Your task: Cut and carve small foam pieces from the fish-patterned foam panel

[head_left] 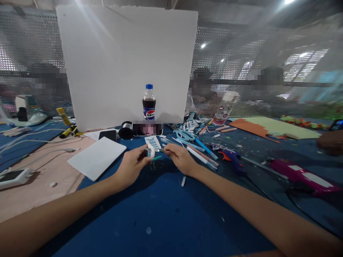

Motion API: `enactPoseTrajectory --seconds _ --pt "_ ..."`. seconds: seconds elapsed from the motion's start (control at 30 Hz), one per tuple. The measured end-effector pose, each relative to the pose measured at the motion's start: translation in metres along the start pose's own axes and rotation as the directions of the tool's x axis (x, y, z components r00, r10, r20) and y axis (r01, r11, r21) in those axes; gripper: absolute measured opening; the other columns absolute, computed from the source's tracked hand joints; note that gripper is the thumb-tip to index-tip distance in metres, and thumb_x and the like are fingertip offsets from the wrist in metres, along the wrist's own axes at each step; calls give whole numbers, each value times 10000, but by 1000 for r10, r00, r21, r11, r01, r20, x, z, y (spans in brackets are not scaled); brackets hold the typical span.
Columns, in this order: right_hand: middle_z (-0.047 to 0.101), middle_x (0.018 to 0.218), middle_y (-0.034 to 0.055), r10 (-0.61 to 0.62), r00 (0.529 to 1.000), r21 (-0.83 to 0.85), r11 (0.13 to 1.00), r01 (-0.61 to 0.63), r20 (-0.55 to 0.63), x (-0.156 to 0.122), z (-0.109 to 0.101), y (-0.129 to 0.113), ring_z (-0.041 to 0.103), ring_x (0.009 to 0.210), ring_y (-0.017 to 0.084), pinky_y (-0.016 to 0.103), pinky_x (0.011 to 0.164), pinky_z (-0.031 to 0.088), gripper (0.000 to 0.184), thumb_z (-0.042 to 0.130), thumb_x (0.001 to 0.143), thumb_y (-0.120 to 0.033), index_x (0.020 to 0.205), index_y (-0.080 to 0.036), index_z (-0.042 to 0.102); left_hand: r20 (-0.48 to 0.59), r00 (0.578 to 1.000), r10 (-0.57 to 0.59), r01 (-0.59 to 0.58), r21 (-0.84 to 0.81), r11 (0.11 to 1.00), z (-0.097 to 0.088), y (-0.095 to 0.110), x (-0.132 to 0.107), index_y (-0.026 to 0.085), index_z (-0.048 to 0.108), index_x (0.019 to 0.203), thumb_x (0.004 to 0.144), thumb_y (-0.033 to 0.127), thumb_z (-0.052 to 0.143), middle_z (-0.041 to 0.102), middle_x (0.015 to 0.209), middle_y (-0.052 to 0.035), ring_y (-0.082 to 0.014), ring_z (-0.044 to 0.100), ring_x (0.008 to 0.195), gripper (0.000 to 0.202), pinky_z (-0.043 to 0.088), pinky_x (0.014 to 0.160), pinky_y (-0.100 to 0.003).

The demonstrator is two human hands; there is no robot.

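Our bare forearms slant inward from the near edge of the tabletop; our left hand and right hand face each other, apart, fingers curled toward thumbs.

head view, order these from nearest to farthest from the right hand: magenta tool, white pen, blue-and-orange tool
1. White pen: just to the right of the right hand.
2. Blue-and-orange tool: farther right, past the pens.
3. Magenta tool: far right side of the table.
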State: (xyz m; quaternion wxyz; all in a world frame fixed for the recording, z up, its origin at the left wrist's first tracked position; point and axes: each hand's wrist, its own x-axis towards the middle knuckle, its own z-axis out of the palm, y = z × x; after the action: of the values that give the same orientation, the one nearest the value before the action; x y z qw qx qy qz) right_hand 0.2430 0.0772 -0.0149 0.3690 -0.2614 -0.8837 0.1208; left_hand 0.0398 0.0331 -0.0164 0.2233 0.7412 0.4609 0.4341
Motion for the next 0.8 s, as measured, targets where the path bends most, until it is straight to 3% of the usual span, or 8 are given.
enactPoseTrajectory --seconds 0.07,0.27,0.43,0.6,0.7,0.8 --pt "513 703 21 1 1000 -10 1000 -1 2 0 0 0 491 662 140 253 634 382 249 331 927 -302 775 -185 490 33 999 8 -8 2 1000 1 0 0 140 631 786 789 238 508 654 774 -51 -178 583 760 157 451 655 -261" --pt "533 727 35 -21 999 -17 1000 22 25 0 0 -1 502 671 147 256 631 389 238 333 922 -283 793 -181 506 163 987 9 -17 49 999 0 3 0 135 618 773 784 180 495 614 715 -20 -134 544 628 132 428 599 -241" --pt "531 723 40 -32 999 -53 998 34 39 0 1 -1 500 672 153 267 638 394 224 336 918 -262 810 -175 511 240 969 52 -70 66 995 1 3 1 130 631 750 796 191 502 639 810 -52 -156 563 695 150 432 657 -263" --pt "528 728 36 -20 999 -47 999 22 29 0 1 -1 500 682 150 262 639 400 234 332 925 -286 807 -182 506 197 980 -9 -14 115 993 1 3 2 135 632 915 802 235 514 658 904 -75 -188 591 764 191 449 695 -294" --pt "520 722 32 -1 1000 -33 999 2 10 0 1 0 498 683 147 257 637 397 225 348 923 -292 801 -182 502 177 982 -57 48 54 997 1 3 2 144 583 1059 799 308 539 659 931 -76 -192 606 781 310 466 704 -298" --pt "533 747 39 -9 999 -32 999 10 31 0 1 0 507 698 150 258 644 400 220 346 923 -291 830 -180 511 183 981 -68 65 20 998 2 2 2 143 585 1066 763 360 593 663 924 -78 -197 612 775 373 472 700 -298"
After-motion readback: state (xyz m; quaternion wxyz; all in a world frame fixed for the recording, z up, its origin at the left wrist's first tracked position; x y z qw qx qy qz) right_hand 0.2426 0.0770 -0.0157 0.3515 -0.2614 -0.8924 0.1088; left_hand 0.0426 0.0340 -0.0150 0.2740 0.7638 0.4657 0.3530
